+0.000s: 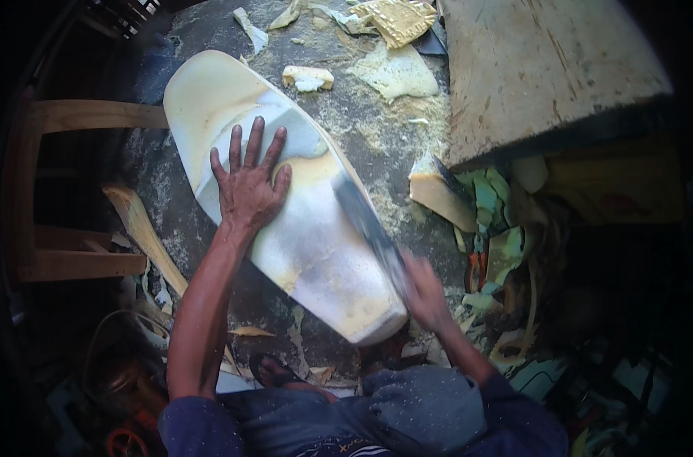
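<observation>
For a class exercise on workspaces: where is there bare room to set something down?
Most open: the pale wooden board, upper right, bordered below by green foam scraps. Smaller, dusty patch: the dark tabletop between the foam slab and angular foam offcut. Crowded: around the pliers at right and along the far edge.

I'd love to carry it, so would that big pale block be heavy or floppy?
The block is probably light for its size, since the scraps nearby look foamy. It's likely stiff, as the left hand makes no visible dent.
</observation>
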The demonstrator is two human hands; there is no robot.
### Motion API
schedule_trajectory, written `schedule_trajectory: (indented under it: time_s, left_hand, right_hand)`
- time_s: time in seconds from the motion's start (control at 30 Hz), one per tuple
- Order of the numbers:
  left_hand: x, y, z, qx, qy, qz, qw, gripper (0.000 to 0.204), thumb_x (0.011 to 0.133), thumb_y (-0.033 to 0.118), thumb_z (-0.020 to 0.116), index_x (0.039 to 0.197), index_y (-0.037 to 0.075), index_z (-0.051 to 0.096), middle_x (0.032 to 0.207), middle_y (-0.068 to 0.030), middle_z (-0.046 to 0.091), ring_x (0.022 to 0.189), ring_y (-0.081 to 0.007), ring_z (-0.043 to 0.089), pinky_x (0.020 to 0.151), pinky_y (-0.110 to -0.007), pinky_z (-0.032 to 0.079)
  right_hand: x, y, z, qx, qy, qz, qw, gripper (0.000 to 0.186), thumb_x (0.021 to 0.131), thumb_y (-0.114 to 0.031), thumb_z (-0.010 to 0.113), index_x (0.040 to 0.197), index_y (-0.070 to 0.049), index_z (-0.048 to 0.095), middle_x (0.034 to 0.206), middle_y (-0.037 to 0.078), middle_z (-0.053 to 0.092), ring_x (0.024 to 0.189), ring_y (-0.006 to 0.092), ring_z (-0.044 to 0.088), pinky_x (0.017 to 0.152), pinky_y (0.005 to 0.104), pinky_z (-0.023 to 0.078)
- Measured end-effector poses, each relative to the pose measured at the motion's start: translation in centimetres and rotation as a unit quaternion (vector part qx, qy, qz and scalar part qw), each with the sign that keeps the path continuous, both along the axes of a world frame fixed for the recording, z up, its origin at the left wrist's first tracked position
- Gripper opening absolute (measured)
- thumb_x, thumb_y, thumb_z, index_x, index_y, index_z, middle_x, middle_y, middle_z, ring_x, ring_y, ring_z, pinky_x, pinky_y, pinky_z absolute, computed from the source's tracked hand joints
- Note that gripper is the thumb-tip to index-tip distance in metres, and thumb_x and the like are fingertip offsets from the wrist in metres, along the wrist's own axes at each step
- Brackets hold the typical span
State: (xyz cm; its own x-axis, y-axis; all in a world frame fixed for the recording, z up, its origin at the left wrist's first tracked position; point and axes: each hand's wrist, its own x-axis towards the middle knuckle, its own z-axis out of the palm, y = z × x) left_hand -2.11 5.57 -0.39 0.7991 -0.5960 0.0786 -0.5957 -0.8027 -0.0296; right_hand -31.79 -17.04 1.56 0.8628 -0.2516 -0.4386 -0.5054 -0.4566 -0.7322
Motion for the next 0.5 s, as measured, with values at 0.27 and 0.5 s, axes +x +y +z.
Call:
schedule_trajectory:
  time_s: [0.27, 0.5]
  left_hand:
    - [0.0, 0.0, -0.2, -0.005, -0.011, 0.002, 1.0, 0.065, 0.1, 0.047, 0.049, 0.163, 0.038, 0.032, 0.174, -0.0016, 0.018, 0.159, -0.0323, 0.013, 0.122, -0.068, 0.004]
    - [0.0, -0.2, 0.1, -0.022, -0.011, -0.005, 1.0, 0.065, 0.101, 0.042, 0.05, 0.163, 0.035, 0.033, 0.174, -0.0026, 0.018, 0.159, -0.0319, 0.011, 0.122, -0.066, 0.005]
  right_hand:
    - [4.5, -0.5, -2.5, -0.004, -0.03, -0.017, 0.999, 0.049, 0.108, -0.026, 0.048, 0.15, -0.001, 0.047, 0.105, 0.023, 0.06, 0.108, 0.0394, 0.057, 0.098, 0.0455, 0.047]
    - [-7.6, 0.1, 0.8, 0.015, -0.129, 0.079, 0.988, 0.05, 0.103, -0.013, 0.051, 0.151, 0.0, 0.049, 0.149, 0.023, 0.054, 0.124, 0.0378, 0.054, 0.109, 0.0447, 0.043]
